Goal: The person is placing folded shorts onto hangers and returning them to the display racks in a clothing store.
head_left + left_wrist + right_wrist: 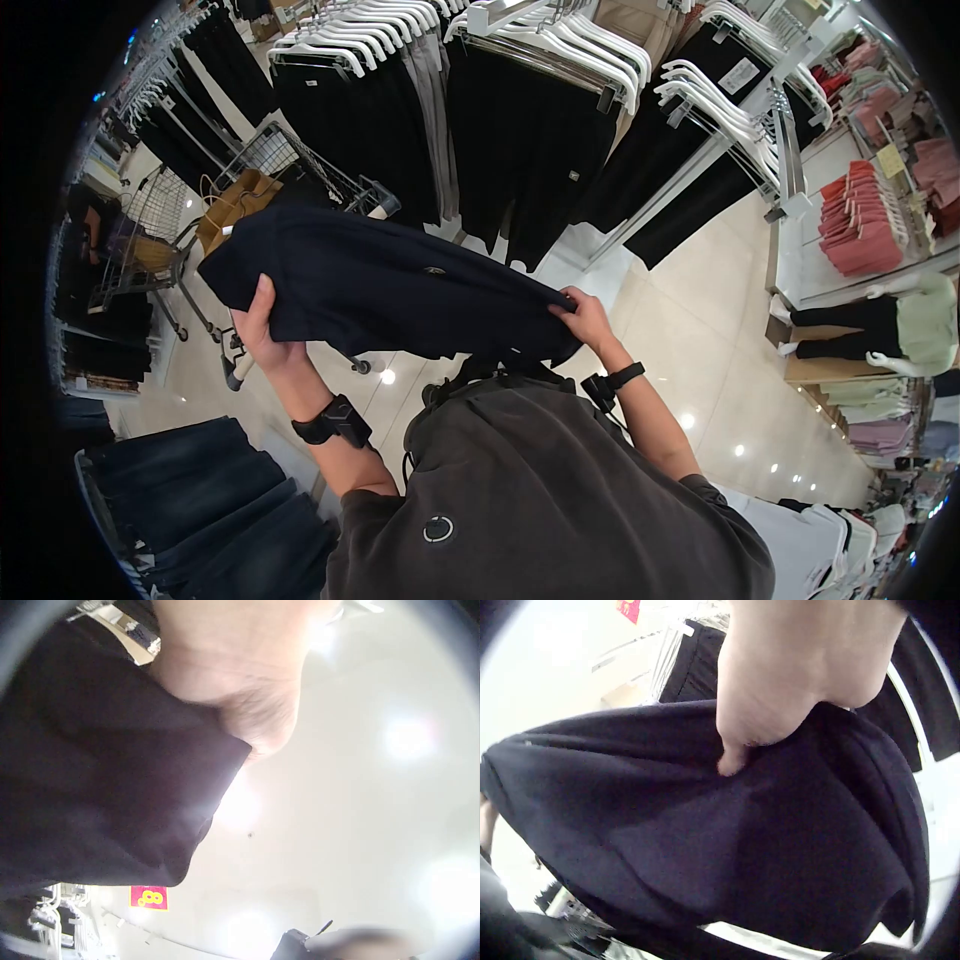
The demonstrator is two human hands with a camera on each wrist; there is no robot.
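A dark navy garment (390, 285), a folded length of cloth, is stretched sideways in front of the person's body. My left hand (262, 330) grips its left end, thumb on the near face and the other fingers hidden behind the cloth. At the opposite end, my right hand (588, 320) pinches the upper edge. The right wrist view has the right thumb (733, 759) pressed on the fabric, which spreads and hangs below it. In the left wrist view, the cloth (112, 765) covers most of the left hand's fingers.
Dark trousers (530, 130) hang on white hangers ahead. A shopping cart (285, 150) stands front left, with a brown paper bag (240, 205) beside the garment's left end. Dark jeans (200, 500) hang at lower left. Two mannequin legs (835, 330) show at right.
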